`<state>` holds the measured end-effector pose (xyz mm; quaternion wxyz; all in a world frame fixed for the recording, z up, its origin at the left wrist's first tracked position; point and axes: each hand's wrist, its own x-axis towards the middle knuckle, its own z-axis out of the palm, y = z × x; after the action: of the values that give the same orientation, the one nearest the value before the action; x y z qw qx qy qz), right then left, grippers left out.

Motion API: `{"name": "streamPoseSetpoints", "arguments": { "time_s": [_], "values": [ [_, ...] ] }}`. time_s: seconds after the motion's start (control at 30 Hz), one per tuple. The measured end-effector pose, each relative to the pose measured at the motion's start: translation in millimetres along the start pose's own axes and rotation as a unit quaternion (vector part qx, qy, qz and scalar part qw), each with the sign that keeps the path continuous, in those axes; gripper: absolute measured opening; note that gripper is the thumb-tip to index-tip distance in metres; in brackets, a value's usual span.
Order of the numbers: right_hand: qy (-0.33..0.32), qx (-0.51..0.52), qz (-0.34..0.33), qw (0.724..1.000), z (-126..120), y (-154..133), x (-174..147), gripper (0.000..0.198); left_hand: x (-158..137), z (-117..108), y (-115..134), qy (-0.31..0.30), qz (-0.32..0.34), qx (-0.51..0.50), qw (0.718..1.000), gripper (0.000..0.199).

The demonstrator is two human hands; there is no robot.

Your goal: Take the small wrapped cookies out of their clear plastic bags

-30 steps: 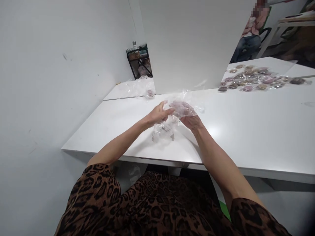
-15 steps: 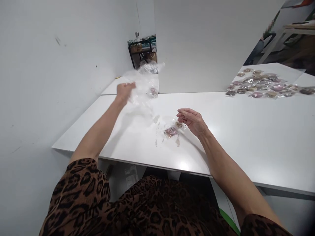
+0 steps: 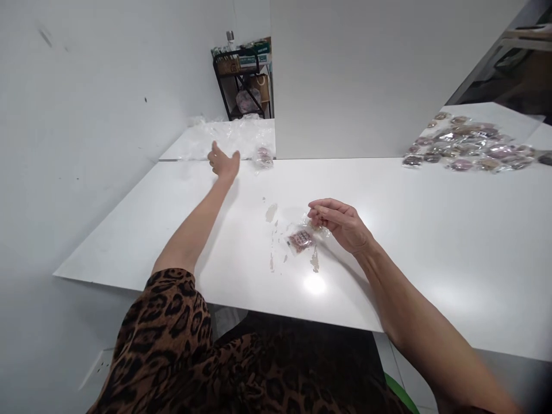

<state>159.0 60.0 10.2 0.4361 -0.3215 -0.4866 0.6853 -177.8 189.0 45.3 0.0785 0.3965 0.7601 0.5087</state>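
Observation:
My left hand (image 3: pixel 224 161) reaches over the back left of the table, fingers spread and holding nothing. Just past it, a crumpled clear plastic bag (image 3: pixel 241 131) lies on the tabletop. Right of that hand is a wrapped pinkish packet (image 3: pixel 264 157). My right hand (image 3: pixel 340 223) is low over the middle of the table, thumb and fingertips pinched on a small clear packet (image 3: pixel 319 232) partly hidden below them. Touching or very close to it, a clear packet with reddish contents and printed marks (image 3: pixel 300 239) lies flat on the table.
A white table (image 3: pixel 172 230) spreads before me, with worn patches (image 3: pixel 271 213) near its middle. An upright white panel (image 3: pixel 336 80) stands across the back. Many wrapped packets (image 3: pixel 474 146) are heaped at the back right. Beyond the table stands a black rack (image 3: pixel 237 75) with boxes.
My left hand has let go of the clear plastic bag, which now lies at the back left, and its fingers have opened. My right hand stays almost in place. The view has shifted slightly.

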Motion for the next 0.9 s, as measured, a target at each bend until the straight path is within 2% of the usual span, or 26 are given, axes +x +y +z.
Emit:
{"name": "streamPoseSetpoints", "arguments": {
  "time_s": [0.1,0.2,0.37,0.4,0.53,0.63,0.73,0.83,0.9],
  "values": [
    [-0.008,-0.005,0.004,1.0,4,-1,-2,0.026,-28,32,-12,-0.074,0.136,0.066,0.986,0.056],
    [-0.014,-0.006,0.007,1.0,7,-4,-4,0.027,-29,56,-16,-0.157,0.226,0.095,0.957,0.041],
    [-0.012,0.005,0.004,1.0,9,-9,-5,0.029,-10,77,-12,-0.185,0.224,0.07,0.954,0.011],
    [-0.011,0.008,0.002,1.0,9,-10,-5,0.029,-9,77,-10,-0.184,0.223,0.065,0.955,0.006],
    [-0.008,0.007,-0.004,1.0,8,-12,-5,0.031,-22,64,-1,-0.144,0.217,0.02,0.965,0.007],
    [-0.003,0.007,-0.011,1.0,6,-9,-3,0.03,-45,47,8,-0.101,0.171,-0.082,0.977,0.008],
    [0.025,0.011,-0.007,1.0,4,-4,1,0.033,-74,26,19,-0.114,0.049,-0.222,0.967,0.019],
    [0.074,0.003,-0.007,0.997,3,3,7,0.049,-110,5,31,-0.179,-0.102,-0.361,0.91,0.02],
    [0.109,-0.03,-0.028,0.993,2,8,11,0.073,-135,-7,37,-0.216,-0.167,-0.402,0.874,0.021]
  ]
}}
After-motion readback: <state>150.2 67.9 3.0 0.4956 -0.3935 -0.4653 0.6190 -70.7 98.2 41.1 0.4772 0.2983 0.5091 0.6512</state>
